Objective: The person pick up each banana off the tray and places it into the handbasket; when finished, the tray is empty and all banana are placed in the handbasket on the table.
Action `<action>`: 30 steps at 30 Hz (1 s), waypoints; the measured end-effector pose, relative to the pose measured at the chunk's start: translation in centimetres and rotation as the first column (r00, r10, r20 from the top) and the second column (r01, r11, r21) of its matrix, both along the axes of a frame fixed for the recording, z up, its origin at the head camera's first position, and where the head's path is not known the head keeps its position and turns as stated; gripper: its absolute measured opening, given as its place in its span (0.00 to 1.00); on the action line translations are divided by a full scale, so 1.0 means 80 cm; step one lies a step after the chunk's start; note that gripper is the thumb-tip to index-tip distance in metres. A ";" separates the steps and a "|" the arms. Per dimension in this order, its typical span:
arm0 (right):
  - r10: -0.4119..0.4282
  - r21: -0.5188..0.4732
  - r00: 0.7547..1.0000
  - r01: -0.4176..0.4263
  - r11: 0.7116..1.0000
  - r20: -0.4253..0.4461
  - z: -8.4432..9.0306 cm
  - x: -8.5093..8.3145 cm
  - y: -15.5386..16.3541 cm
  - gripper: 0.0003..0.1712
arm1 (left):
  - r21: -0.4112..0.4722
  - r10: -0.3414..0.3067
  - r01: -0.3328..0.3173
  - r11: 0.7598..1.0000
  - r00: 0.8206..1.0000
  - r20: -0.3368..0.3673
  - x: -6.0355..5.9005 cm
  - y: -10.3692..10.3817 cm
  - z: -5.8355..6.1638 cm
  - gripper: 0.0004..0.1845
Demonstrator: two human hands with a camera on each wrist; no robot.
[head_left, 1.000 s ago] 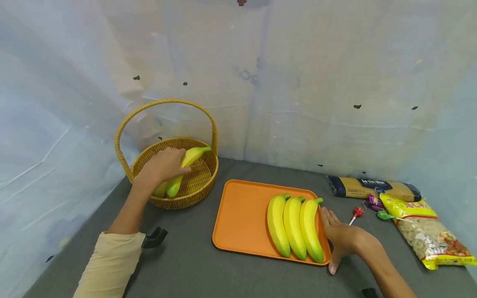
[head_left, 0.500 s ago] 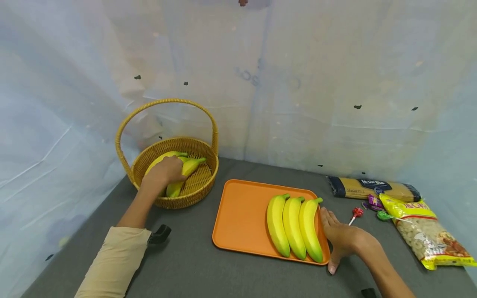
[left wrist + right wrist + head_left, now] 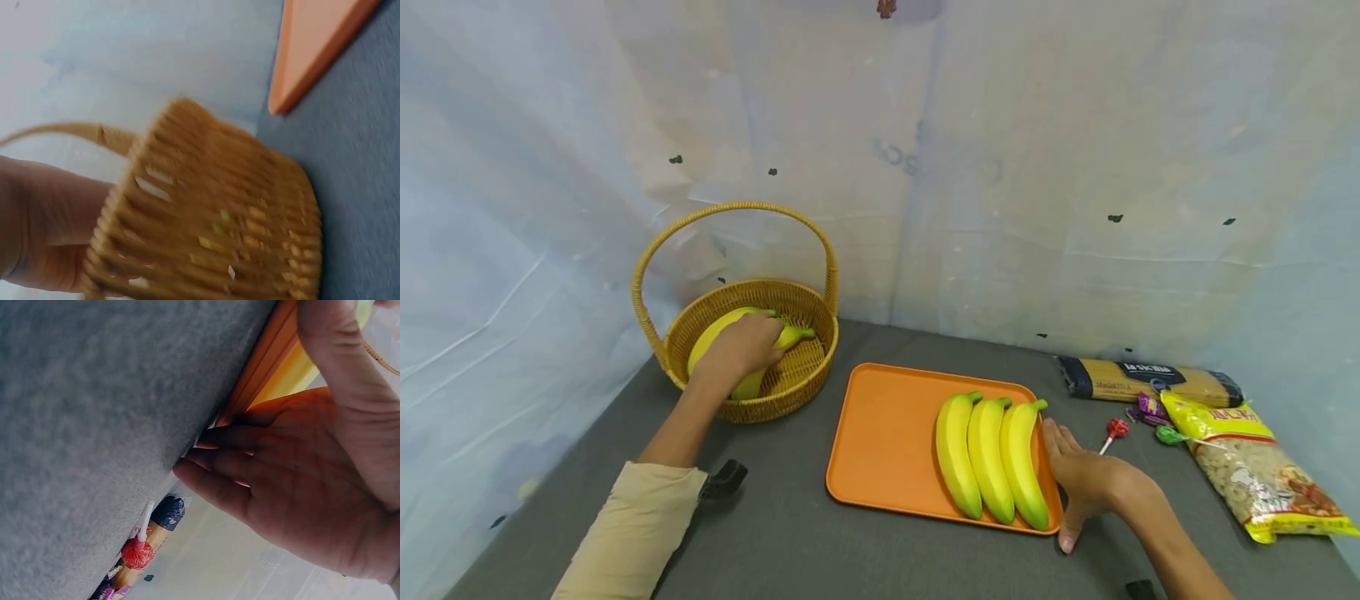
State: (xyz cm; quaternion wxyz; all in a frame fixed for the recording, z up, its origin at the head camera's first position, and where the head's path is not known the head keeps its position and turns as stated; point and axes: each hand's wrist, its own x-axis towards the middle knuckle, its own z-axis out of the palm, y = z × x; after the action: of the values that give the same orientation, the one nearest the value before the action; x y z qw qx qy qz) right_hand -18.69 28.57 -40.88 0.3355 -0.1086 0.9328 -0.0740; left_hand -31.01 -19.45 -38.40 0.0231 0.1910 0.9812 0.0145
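Observation:
In the head view my left hand (image 3: pixel 739 352) reaches into a wicker basket (image 3: pixel 782 406) at the left. It grips a yellow banana (image 3: pixel 793 336), whose green stem sticks out past the fingers. Another banana (image 3: pixel 709 335) lies behind that hand in the basket. From the left wrist view the fingers are mostly hidden behind the basket's woven wall (image 3: pixel 250 181). My right hand (image 3: pixel 1086 475) lies along the right edge of an orange tray (image 3: pixel 880 442), its fingers straight against the side. Three bananas (image 3: pixel 990 460) sit side by side on the tray's right half.
Right of the tray lie a red lollipop (image 3: pixel 1117 427), a green lollipop (image 3: pixel 1171 435), a purple-wrapped sweet (image 3: pixel 1152 406), a spaghetti pack (image 3: pixel 1150 381) and a yellow-edged food bag (image 3: pixel 1262 475). The basket's tall handle (image 3: pixel 737 206) arches over it. A pale sheet (image 3: pixel 970 167) hangs behind.
My left hand has lowered the banana from higher in the basket onto the basket's contents, then shifted slightly over it. The right hand and the tray have stayed in place.

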 end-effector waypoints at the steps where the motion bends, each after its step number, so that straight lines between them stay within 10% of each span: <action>1: -0.001 -0.001 1.000 0.001 1.000 0.000 0.000 0.000 0.000 0.95 | 0.008 -0.021 0.021 1.000 0.999 -0.033 0.003 0.005 0.003 0.14; 5: -0.005 0.001 1.000 0.005 1.000 -0.003 0.001 0.002 0.002 0.94 | 0.091 -0.117 0.128 0.988 0.986 -0.116 0.023 0.037 0.019 0.19; 9: -0.006 0.003 1.000 0.006 1.000 -0.006 0.001 0.002 0.003 0.95 | 0.207 -0.290 0.294 0.933 0.956 -0.049 0.046 0.082 0.033 0.24; 17: -0.020 0.010 1.000 0.020 1.000 -0.003 -0.002 0.002 0.004 0.95 | 0.223 -0.555 0.515 0.828 0.810 0.189 0.062 0.191 0.035 0.30; 21: -0.008 0.002 1.000 0.008 1.000 -0.016 -0.005 0.002 0.000 0.95 | 0.160 -0.560 0.540 0.826 0.758 0.334 0.070 0.226 0.009 0.30; 30: 0.005 0.027 1.000 -0.004 1.000 -0.016 -0.005 0.000 -0.001 0.94 | 0.177 -0.490 0.460 0.870 0.769 0.411 0.081 0.246 -0.027 0.19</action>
State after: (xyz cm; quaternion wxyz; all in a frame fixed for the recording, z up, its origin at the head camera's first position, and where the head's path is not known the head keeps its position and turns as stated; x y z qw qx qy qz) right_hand -18.68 28.53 -41.28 0.3297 -0.1066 0.9362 -0.0598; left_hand -24.57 0.27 -40.57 0.2425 0.4250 0.8681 0.0835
